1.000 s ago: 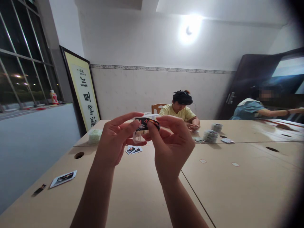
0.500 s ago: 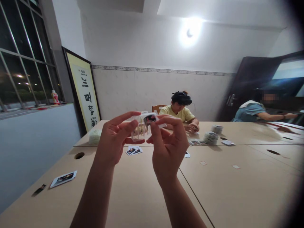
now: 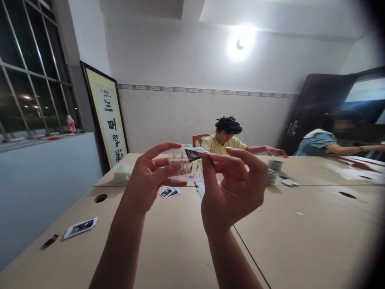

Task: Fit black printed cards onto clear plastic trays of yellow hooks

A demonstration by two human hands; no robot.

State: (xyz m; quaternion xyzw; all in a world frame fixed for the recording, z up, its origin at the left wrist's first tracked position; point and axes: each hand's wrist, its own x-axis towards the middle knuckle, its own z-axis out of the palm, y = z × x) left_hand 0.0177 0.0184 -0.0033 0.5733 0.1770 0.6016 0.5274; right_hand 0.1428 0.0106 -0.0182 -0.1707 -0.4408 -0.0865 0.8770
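Observation:
My left hand is closed around the left end of a clear plastic box, held upright above the table. Gold-coloured fishing hooks show through its compartments. A dark printed sticker lies across the box's upper right part, its right end lifted toward my right hand. Thumb and index finger of that hand pinch the sticker, while the other fingers are spread and partly bent. Behind the box, a white sheet on the table is mostly hidden.
Printed cards lie below the box, with a larger card and a dark strip at left. A pale stack stands far left. Box stacks stand near a person in yellow. Another person sits far right.
My right hand has moved right and turned, drawing the sticker out flatter across the box. More hooks now show. The person opposite has stretched an arm out toward the stacks.

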